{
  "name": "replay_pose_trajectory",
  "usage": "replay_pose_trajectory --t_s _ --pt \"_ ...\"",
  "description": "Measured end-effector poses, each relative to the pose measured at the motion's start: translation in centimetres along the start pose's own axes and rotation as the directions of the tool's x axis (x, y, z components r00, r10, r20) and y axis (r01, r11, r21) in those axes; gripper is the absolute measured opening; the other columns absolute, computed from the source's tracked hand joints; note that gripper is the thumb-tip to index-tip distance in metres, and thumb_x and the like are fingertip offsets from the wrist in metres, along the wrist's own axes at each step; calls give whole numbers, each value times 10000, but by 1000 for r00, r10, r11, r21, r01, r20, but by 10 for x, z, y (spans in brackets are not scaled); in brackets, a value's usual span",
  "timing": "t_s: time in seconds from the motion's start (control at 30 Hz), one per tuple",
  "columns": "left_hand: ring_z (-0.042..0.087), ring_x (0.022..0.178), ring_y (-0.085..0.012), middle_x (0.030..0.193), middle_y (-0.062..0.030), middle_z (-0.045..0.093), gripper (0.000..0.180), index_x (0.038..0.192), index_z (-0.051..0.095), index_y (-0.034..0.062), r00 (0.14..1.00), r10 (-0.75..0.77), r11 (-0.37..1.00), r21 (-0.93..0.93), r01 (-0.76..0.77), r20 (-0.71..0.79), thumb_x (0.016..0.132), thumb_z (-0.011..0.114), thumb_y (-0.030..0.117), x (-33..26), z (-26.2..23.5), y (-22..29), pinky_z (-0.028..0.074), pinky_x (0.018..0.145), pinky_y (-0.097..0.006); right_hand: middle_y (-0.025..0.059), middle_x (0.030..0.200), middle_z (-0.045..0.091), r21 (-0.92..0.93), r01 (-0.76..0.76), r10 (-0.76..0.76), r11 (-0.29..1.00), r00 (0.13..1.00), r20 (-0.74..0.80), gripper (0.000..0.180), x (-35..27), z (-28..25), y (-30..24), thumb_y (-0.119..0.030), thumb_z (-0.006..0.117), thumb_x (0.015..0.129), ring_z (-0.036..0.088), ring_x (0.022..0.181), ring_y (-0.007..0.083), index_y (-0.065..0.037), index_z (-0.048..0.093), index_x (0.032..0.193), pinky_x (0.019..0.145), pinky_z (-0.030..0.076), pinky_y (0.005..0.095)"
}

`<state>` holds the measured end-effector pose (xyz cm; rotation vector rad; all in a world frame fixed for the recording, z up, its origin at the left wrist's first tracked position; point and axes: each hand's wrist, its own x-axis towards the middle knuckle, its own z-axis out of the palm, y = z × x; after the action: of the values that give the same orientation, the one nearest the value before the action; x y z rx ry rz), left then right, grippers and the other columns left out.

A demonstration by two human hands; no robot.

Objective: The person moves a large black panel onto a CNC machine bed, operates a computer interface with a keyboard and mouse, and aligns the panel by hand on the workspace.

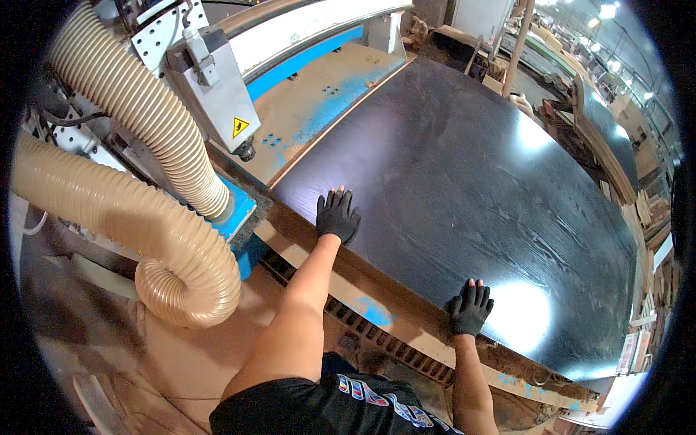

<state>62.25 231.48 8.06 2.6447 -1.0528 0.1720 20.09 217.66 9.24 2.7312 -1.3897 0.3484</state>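
Note:
A large dark, glossy wood-grain panel [435, 174] lies flat on the machine bed in front of me. My left hand [338, 216], in a black glove with bare fingertips, rests on the panel near its left end, fingers spread. Further right, my right hand [471, 308] lies on the panel's near edge in a matching glove, fingers stretched out. Neither hand has anything in its grasp. Bright light reflections cover parts of the panel's surface.
A grey machine head [214, 90] with a yellow warning sign stands at the left. Thick ribbed beige hoses [181, 232] bend beside it, one meeting a blue dust shoe [238, 216]. Beyond is a dusty, blue-stained board [326, 101]. Wood pieces [656, 232] are stacked far right.

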Motion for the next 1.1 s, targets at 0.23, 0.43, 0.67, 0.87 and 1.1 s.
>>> replay_pose_trajectory --t_s 0.23,0.43,0.67,0.87,1.1 --pt "349 1412 -315 1541 -118 383 546 1408 480 156 999 -35 999 33 35 -29 940 459 437 -3 1 -1 184 1163 -548 94 1573 337 -33 8 -6 999 999 36 675 -2 10 8 -387 566 901 301 1441 350 -223 354 1520 1150 197 559" --pt "352 1409 -330 1516 -124 418 541 1383 510 156 996 -25 1000 -5 25 -91 924 490 442 3 3 -1 180 1161 -547 85 1566 353 -46 -24 25 999 999 37 686 1 1 3 -413 558 898 308 1437 342 -242 345 1527 1148 197 558" --pt "379 1391 -298 1469 -105 477 509 1330 559 161 992 -62 998 -14 61 -107 893 522 420 -2 10 1 203 1160 -521 67 1545 384 -93 21 -28 995 996 -81 700 -4 34 22 -448 582 871 343 1407 329 -269 364 1511 1133 219 571" --pt "400 1367 -320 1465 -141 473 481 1303 577 132 992 -35 999 -17 33 -123 902 530 394 -1 0 3 240 1138 -519 94 1501 423 34 -14 15 999 1000 -28 634 2 2 6 -407 576 874 357 1389 335 -223 427 1463 1127 232 564" --pt "408 1358 -316 1443 -129 497 440 1251 612 126 986 -56 997 -59 48 -156 890 533 365 -1 6 -1 250 1143 -495 132 1446 475 86 -10 21 996 991 -130 516 -2 3 3 -292 569 891 381 1379 349 -167 504 1387 1120 246 556"
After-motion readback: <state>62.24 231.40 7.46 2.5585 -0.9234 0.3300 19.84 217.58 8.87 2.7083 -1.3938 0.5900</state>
